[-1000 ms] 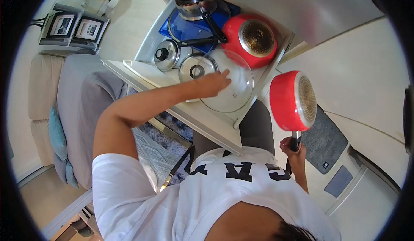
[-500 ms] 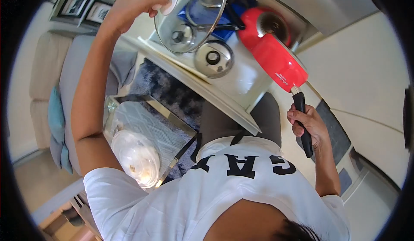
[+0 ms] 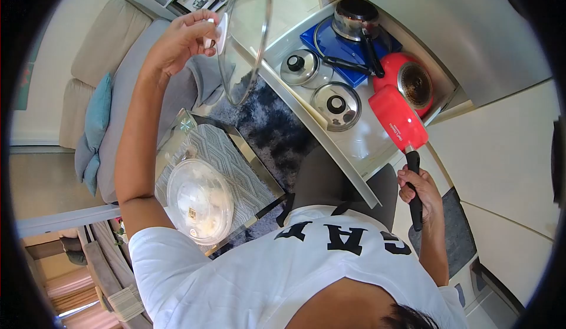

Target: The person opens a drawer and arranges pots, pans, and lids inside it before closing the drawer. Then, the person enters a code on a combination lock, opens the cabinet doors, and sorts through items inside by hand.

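My left hand grips the white knob of a clear glass lid, which is tilted nearly on edge just left of the open drawer. My right hand is wrapped round the black handle of a red saucepan at the drawer's right side. Inside the drawer lie two glass lids with black knobs, the nearer lid and the farther lid. Behind them a steel saucepan rests on a blue box. A red pan is partly hidden behind the held saucepan.
To the left, a glass-topped table bears a round clear-lidded container. A grey sofa stands beyond it, and a dark shaggy rug covers the floor. White cabinet fronts are on the right.
The glass lid in my left hand has moved left, away from over the drawer, and turned more edge-on. My view has shifted; the red saucepan stays in my right hand at the drawer's right side.
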Motion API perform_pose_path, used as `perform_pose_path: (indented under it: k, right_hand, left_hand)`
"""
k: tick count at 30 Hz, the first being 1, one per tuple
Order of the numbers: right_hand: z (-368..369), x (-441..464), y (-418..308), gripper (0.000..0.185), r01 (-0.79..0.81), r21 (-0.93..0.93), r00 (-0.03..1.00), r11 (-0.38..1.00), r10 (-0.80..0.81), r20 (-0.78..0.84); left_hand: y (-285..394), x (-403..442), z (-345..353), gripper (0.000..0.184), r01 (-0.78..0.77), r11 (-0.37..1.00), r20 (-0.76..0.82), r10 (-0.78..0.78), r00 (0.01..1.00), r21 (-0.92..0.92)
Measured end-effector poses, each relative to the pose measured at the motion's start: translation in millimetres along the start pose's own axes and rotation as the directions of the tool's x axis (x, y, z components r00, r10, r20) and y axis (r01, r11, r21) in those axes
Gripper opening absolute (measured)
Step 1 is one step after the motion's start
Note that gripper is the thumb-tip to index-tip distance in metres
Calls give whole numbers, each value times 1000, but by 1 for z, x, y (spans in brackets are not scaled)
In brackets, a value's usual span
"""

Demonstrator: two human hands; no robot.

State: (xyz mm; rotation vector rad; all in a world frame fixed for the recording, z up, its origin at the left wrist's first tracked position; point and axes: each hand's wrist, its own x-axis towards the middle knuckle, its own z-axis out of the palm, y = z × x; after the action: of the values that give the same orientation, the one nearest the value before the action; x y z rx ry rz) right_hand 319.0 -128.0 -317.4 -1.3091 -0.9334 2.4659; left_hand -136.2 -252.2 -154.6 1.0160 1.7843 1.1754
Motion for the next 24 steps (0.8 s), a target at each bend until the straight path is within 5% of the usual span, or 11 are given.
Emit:
perform_pose_path:
  k: [3,6,10,16,20,24]
  right_hand:
    - [-6,3,5,14,8,-14,1000,1000,-8,-8]
    - [-11,6,10,12,10,14,999,1000,-11,37]
    - [-5,1,10,12,44,27,999,999,-45,12]
    - [-15,7,15,16,26,-115,1000,993,-26,-5]
    - [-14,3,12,17,27,-260,999,965,-34,-23]
    - [-20,7,17,16,27,-195,998,980,-17,53]
  left_hand:
    - [-16,-7,-6,24,-58,994,-35,55,998,-88]
    - [-31,-11,-12,38,-160,903,-190,89,978,-400]
    - [-28,-14,-22,39,-156,863,-16,169,986,-480]
    - [55,-16,23,30,-348,915,-263,291,920,-205]
    - [156,0,45,23,-526,850,-141,517,844,-34]
    - [254,16,82,30,-714,691,-7,719,695,114]
